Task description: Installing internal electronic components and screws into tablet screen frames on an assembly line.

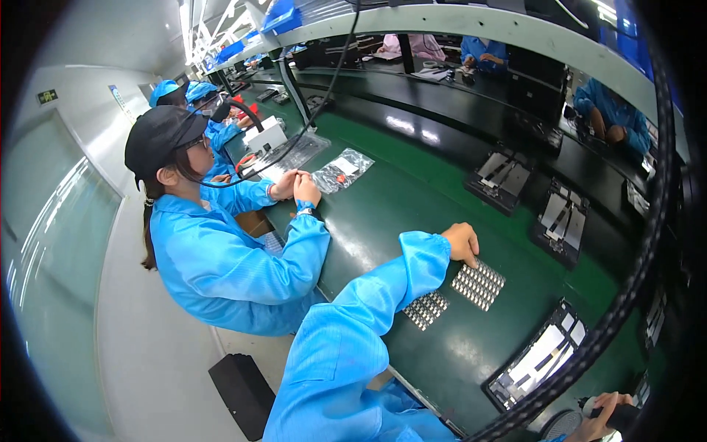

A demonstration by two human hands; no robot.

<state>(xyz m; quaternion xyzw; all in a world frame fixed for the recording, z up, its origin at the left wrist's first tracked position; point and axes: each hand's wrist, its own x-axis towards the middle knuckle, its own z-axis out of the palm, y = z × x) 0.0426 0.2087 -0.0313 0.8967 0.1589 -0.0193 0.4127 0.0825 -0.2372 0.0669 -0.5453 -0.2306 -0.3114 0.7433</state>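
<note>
Wall sign point(47, 96), left hand point(462, 242) on sheet point(480, 287)

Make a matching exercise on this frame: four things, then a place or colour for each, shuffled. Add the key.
Things:
1. Camera wearer's left hand
2. Camera wearer's right hand
3. Clear plastic bag with a red item inside
4. Tabletop

Places or colours:
A. Beside the nearest co-worker's hands
B. Green
C. At the farther grid of small metallic parts
D. Lower right of the picture, at a black object

Pairs: 1-C, 2-D, 3-A, 4-B
</note>
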